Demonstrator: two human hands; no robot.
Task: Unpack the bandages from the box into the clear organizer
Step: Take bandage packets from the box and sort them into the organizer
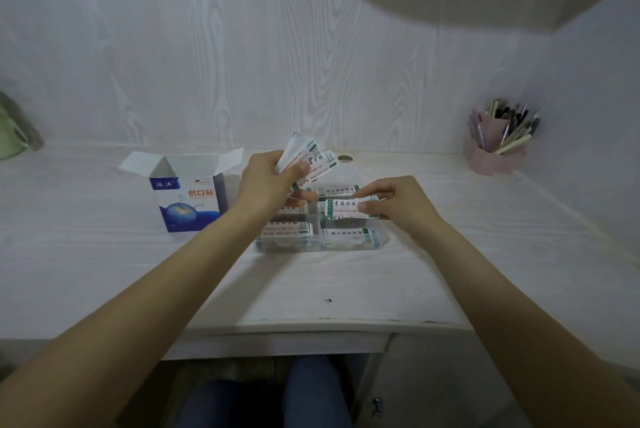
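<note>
The left hand grips a fanned stack of bandages. The right hand pinches one bandage strip over the clear organizer. Light, floppy, slippery wrappers are likely best pinched at their ends.

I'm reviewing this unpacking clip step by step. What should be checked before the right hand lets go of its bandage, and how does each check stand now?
1. Right hand pinches a single bandage: ok.
2. That bandage sits over the clear organizer, at a right-side compartment: ok.
3. Room left in that compartment: cannot tell, the hand and bandage cover it.
4. Left hand grips the remaining stack of bandages securely: ok.
5. Bandage box stands open beside the organizer, out of the way: ok.
6. Box emptied: cannot tell, its inside is not visible.
</note>
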